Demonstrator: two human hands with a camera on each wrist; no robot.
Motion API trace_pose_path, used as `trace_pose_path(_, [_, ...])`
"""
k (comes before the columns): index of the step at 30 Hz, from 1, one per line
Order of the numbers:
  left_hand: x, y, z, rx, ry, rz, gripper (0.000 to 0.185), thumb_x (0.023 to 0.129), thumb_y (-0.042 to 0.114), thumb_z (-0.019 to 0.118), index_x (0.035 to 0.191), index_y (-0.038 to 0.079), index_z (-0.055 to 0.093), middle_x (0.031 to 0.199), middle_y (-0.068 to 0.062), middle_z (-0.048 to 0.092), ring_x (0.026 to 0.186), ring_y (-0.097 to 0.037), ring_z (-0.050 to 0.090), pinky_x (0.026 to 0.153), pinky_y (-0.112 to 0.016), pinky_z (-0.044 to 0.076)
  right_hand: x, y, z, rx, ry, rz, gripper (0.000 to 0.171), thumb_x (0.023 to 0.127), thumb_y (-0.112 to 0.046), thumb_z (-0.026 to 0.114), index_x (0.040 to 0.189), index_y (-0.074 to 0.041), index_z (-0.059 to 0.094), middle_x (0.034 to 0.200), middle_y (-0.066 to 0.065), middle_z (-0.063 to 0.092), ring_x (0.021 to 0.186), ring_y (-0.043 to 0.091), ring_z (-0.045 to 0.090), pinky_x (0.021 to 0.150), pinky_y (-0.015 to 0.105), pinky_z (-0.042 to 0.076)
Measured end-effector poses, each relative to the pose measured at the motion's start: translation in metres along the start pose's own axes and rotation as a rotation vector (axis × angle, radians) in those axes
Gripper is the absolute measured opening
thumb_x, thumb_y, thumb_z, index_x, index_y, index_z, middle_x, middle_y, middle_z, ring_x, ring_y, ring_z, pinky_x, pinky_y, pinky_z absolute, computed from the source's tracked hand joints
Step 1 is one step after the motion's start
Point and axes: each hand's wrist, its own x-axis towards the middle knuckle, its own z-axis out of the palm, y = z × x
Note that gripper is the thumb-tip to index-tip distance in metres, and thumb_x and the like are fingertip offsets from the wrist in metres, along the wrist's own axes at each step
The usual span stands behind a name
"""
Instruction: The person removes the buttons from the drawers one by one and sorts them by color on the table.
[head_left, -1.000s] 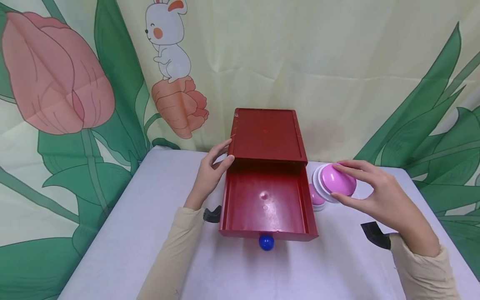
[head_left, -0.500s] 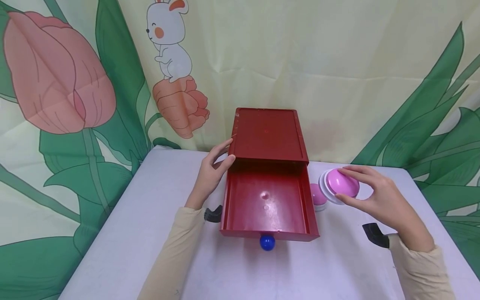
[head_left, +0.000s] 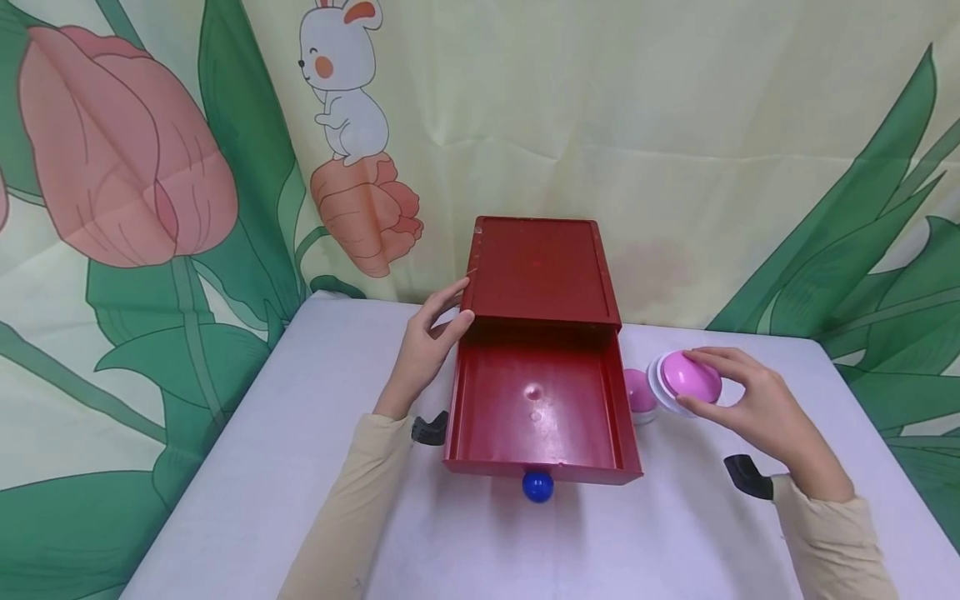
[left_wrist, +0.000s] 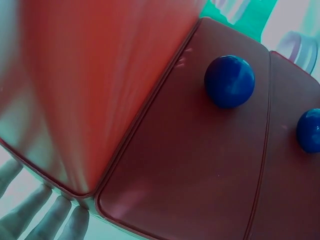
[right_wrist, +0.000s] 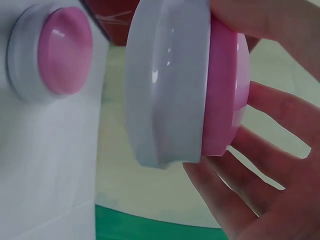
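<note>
Nearest the viewer, a blue knob (head_left: 537,487) projects from the front wall of a red drawer (head_left: 540,408), which is pulled out toward the near edge of a white table (head_left: 300,467). The drawer's interior shows only a glossy red floor.

To the right, the right hand (head_left: 757,408) grips a large pink-and-white button (head_left: 686,381) between thumb and fingers; in the right wrist view the button (right_wrist: 185,85) is tilted on edge, its white base turned toward the drawer and its pink dome against the curled fingers (right_wrist: 260,150). The large button lies to the right of the drawer and near it; whether it touches the tabletop cannot be told. Between it and the drawer's right wall, a small pink button (head_left: 637,393) sits on the table, seen also in the right wrist view (right_wrist: 52,52).

To the left, the left hand (head_left: 427,346) rests against the left side of the red cabinet (head_left: 540,271), at the corner where the drawer emerges, fingers and thumb laid on it rather than clenched. In the left wrist view only straight fingertips (left_wrist: 47,220) show beside the cabinet's corner, with the blue knob (left_wrist: 229,81) farther along.

Farthest back, a cloth backdrop (head_left: 675,125) printed with a rabbit (head_left: 343,79), tulips and green leaves hangs behind the table.
</note>
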Motion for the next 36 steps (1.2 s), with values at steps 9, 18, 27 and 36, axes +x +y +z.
trace_pose_path(9, [0.001,0.000,-0.001,0.004,0.001,0.000,0.051,0.099,0.013,0.058,0.148,0.009,0.046,0.149,-0.009,0.047,0.135,-0.024,0.047,0.105,-0.043,0.047,-0.001,0.021,0.009,-0.020,0.000,0.061,0.066,0.073,-0.015,0.089,0.130,0.003,0.061,0.129,0.027,0.055,0.114,0.051,0.051,0.076,0.058,0.057])
trace_pose_path(18, [0.002,-0.003,0.000,-0.011,0.005,0.010,0.051,0.099,0.011,0.058,0.148,0.008,0.046,0.149,-0.009,0.047,0.135,-0.025,0.048,0.105,-0.044,0.047,-0.004,0.041,0.017,-0.018,-0.037,0.142,0.067,0.076,-0.017,0.087,0.131,0.006,0.058,0.132,0.031,0.052,0.115,0.053,0.050,0.080,0.064,0.053])
trace_pose_path(27, [0.001,-0.004,0.001,-0.004,0.006,0.006,0.051,0.099,0.012,0.058,0.148,0.009,0.046,0.148,-0.009,0.048,0.134,-0.024,0.048,0.105,-0.043,0.048,-0.006,0.055,0.027,0.001,-0.063,0.193,0.066,0.079,-0.018,0.085,0.132,0.007,0.056,0.132,0.033,0.051,0.116,0.054,0.049,0.086,0.065,0.050])
trace_pose_path(36, [0.000,-0.002,0.001,0.005,0.009,0.003,0.051,0.099,0.012,0.058,0.148,0.009,0.046,0.149,-0.008,0.047,0.134,-0.023,0.048,0.104,-0.042,0.048,-0.007,0.072,0.036,0.002,-0.077,0.208,0.065,0.080,-0.020,0.084,0.132,0.008,0.056,0.131,0.034,0.050,0.113,0.053,0.050,0.086,0.063,0.050])
